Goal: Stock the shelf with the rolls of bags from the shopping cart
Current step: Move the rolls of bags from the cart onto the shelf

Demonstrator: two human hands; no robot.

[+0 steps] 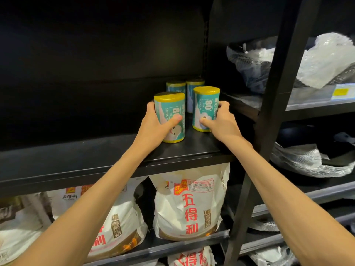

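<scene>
Four rolls are on the shelf (pixel 96 150) now. Two stand at the back, past the fingers. The left hand (pixel 153 125) wraps its fingers round the front left roll (pixel 170 116), and the right hand (pixel 221 121) holds the front right roll (pixel 206 108). The cart is out of sight, so what is left is unknown.

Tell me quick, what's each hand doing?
Left hand: grips the front left roll, upright on the shelf.
Right hand: grips the front right roll, also upright.
</scene>
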